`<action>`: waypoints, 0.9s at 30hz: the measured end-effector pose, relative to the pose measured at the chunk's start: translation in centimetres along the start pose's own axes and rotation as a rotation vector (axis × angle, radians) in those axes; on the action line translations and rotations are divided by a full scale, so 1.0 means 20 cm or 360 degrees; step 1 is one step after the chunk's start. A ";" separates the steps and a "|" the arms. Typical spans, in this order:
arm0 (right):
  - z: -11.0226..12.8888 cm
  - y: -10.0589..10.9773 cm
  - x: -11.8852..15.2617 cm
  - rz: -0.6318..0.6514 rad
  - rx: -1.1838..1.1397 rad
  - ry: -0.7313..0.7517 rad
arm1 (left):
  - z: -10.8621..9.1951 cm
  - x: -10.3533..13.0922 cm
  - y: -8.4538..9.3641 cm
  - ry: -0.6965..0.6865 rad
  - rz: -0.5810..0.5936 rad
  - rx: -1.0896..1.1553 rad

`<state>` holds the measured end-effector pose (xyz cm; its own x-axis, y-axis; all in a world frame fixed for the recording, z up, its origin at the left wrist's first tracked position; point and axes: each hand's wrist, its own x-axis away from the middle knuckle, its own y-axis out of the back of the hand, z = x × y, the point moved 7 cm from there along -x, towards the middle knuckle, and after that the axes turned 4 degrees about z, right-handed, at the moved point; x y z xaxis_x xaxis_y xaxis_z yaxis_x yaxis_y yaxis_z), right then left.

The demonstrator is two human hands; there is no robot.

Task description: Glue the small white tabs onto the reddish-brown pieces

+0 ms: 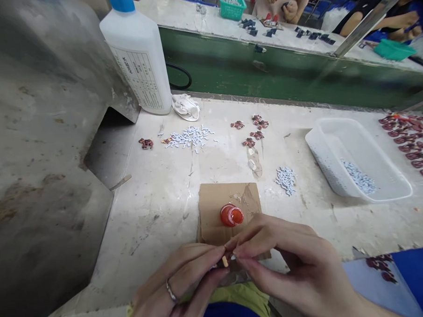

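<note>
My left hand (184, 283), with a ring on one finger, pinches a small brown figure with a pale orange part (225, 261) near the table's front edge. The fingertips of my right hand (286, 258) meet it from the right, pinching a tiny whitish piece (233, 256). Most of the figure is hidden by fingers. Just beyond my hands, a small open red pot (231, 215) stands on a piece of brown cardboard (210, 210). Small pale blue pieces lie in a pile (286, 180) right of the cardboard and in a looser pile (193, 137) farther back.
Brown figures (257, 135) lie at the back, more (419, 144) at far right. A translucent bin (390, 169) holds pale blue pieces. A white bottle (140, 63) and crumpled cloth (186, 107) stand back left, beside a metal housing (38, 138). People work beyond the green partition (228, 64).
</note>
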<state>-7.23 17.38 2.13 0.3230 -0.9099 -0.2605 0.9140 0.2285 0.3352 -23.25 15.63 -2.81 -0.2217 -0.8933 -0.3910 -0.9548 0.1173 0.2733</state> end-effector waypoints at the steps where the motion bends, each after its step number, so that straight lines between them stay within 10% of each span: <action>1: 0.00 0.00 0.00 0.0004 0.0007 -0.0007 | 0.00 -0.01 -0.01 -0.0007 0.0024 -0.0014; 15: 0.14 -0.02 0.07 0.0273 0.0901 0.0518 | 0.01 -0.02 0.01 -0.0006 -0.0084 -0.0033; 22: 0.07 0.03 0.02 0.0109 0.0583 0.0208 | 0.00 -0.05 0.01 -0.0056 -0.0016 0.0009; 27: -0.01 -0.03 -0.02 0.0142 0.0216 0.0002 | 0.05 0.02 0.04 0.0287 -0.0269 -0.0037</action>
<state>-7.92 17.63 1.79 0.4017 -0.8876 -0.2256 0.8402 0.2592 0.4764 -24.27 15.78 -3.60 -0.0180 -0.9626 -0.2703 -0.9699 -0.0488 0.2384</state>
